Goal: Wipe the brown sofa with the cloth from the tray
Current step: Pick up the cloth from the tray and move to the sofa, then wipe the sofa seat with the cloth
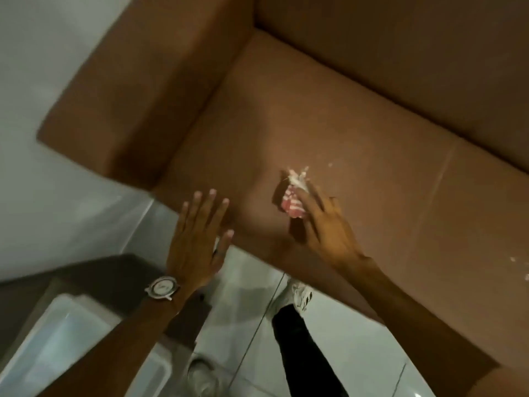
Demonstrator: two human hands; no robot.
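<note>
The brown sofa fills the upper and right part of the head view, seen from above, with its armrest on the left and the backrest at the top right. My right hand holds a bunched red-and-white striped cloth just over the seat near the front edge. My left hand, with a wristwatch, hovers flat over the seat's front left corner, fingers spread and holding nothing. A pale translucent tray sits at the lower left. The frame is blurred.
White specks lie on the seat at the right edge. The tray rests on a dark low table. The floor is pale tile. My legs and white shoes stand against the sofa front. A white wall is at left.
</note>
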